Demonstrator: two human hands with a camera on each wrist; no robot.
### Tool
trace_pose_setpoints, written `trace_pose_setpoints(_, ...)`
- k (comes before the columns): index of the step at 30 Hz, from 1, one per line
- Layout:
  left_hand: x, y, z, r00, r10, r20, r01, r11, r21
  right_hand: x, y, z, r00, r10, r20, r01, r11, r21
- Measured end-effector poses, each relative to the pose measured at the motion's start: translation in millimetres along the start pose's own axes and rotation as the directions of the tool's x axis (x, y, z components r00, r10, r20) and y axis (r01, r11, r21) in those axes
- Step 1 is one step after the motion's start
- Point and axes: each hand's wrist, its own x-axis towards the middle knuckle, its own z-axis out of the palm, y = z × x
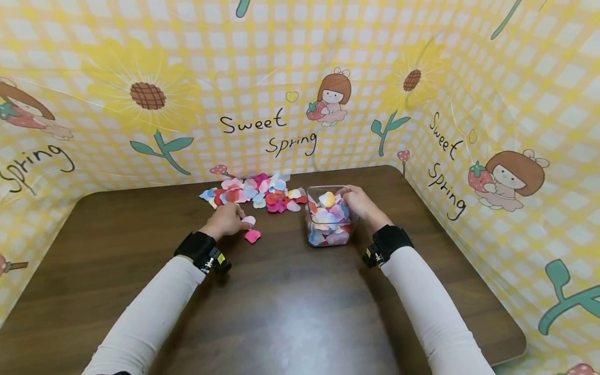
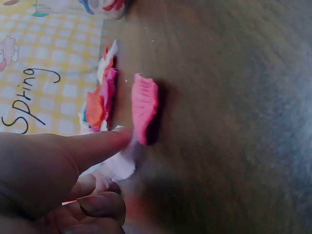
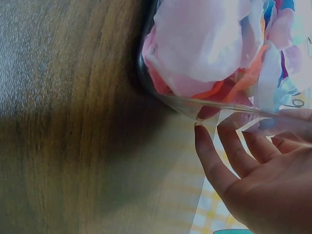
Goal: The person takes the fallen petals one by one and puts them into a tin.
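One pale pink cloth petal [image 1: 249, 221], pinched by the left hand [image 1: 226, 220], might slip because it's thin, and one clear plastic box [image 1: 330, 224], held by the right hand [image 1: 360, 202] near the table's [image 1: 281, 281] far edge, might tip if tugged, with one bright pink petal [image 1: 252, 237] loose and a colourful petal heap [image 1: 276, 199] too jumbled to count.

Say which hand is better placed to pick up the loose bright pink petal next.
Left, I'd judge: the left hand is close to the bright pink petal, though possibly pinching a paler one. The right hand is farther off, touching the clear container.
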Motion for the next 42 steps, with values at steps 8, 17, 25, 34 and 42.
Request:
trace_pose_setpoints(8, -9.0, 24.1, -18.4, 0.966, 0.212, -0.146, -0.221, 0.974, -0.046, -0.7, -6.4, -2.3, 1.000, 0.014, -0.002, -0.014, 1.000, -0.002)
trace_pose_setpoints(17, -22.7, 122.5, 1.6, 0.772, 0.533, -0.346, -0.514, 0.844, 0.155, 1.8, -5.0, 4.5, 1.000, -0.010, -0.009, 0.010, 1.000, -0.003)
trace_pose_setpoints(25, -23.5, 115.0, 16.3, 0.777, 0.581, -0.241, -0.555, 0.814, 0.173, 2.4, -4.0, 6.0, 0.999, -0.015, -0.033, 0.015, 1.000, -0.002)
trace_pose_setpoints(34, -15.5, 17.4, -19.9, 0.893, 0.301, -0.335, -0.266, 0.952, 0.149, -1.2, -1.6, -8.2, 0.999, 0.016, -0.038, -0.016, 1.000, 0.008)
trace_pose_setpoints(42, -5.6, -38.5, -16.8, 0.969, 0.001, -0.245, 0.020, 0.996, 0.083, -3.6, -1.6, 2.0, 1.000, 0.016, -0.011, -0.016, 1.000, 0.027)
